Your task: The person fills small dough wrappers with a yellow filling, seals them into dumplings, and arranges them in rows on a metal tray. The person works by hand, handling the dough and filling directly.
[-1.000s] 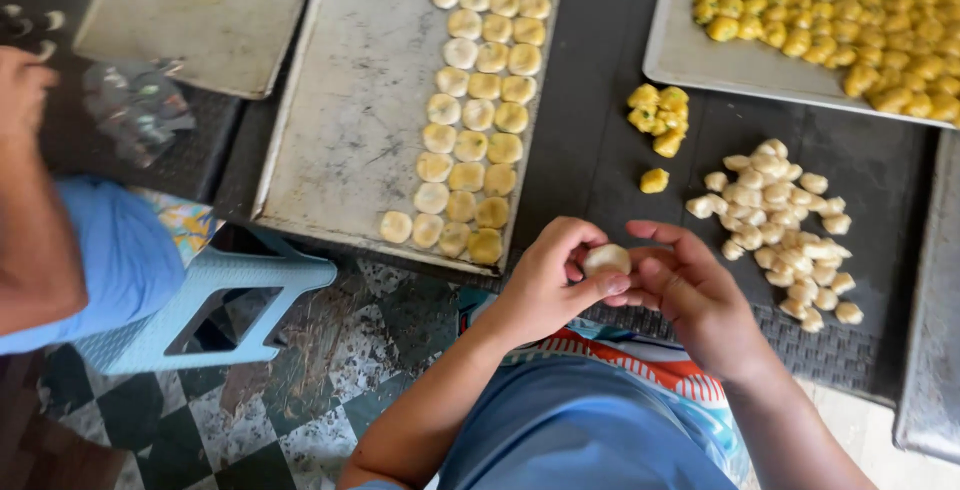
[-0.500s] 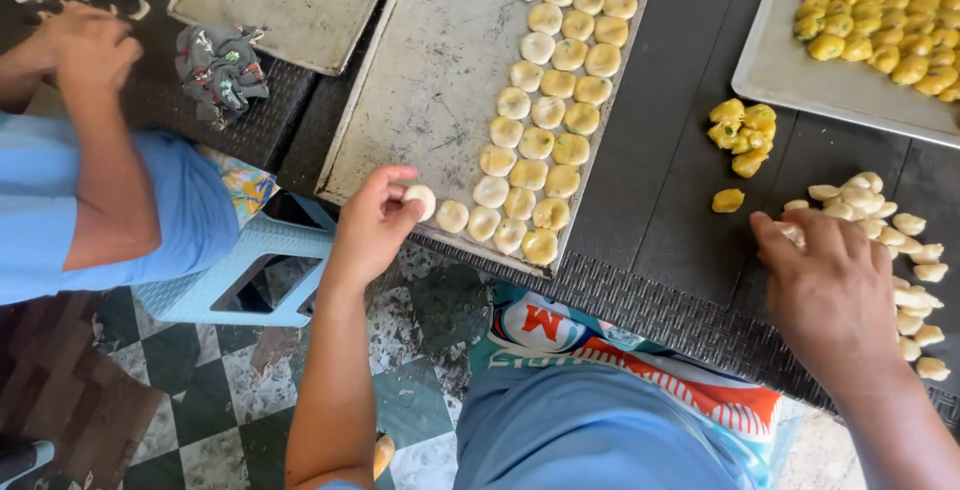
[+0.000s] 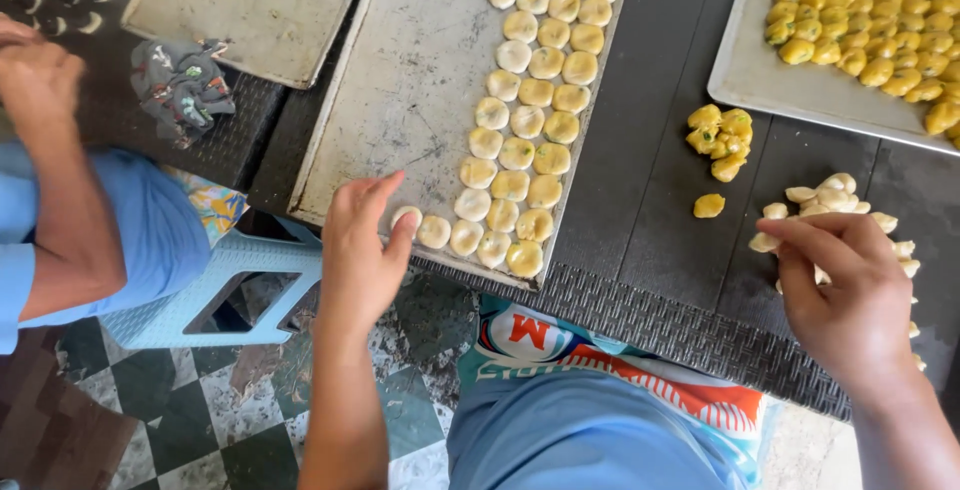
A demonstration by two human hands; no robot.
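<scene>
A pale dough piece (image 3: 405, 218) is being set down by the left hand (image 3: 360, 250), fingers loosely spread, at the near left end of the rows on the metal tray (image 3: 400, 80); the right hand (image 3: 840, 285) is pinched over the dough pile (image 3: 835, 200), grip hidden

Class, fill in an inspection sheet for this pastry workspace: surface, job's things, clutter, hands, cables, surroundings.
Surface: dark woven-textured table.
Job's things: grey metal baking tray with rows of pale round dough pieces; loose pile of pale dough pieces.
Clutter: crumpled patterned cloth; small heap of yellow pieces.
Hands: left hand setting a piece on the tray; right hand at the pile.
Cables: nothing seen.
Surroundings: chequered tile floor; light blue plastic stool.
</scene>
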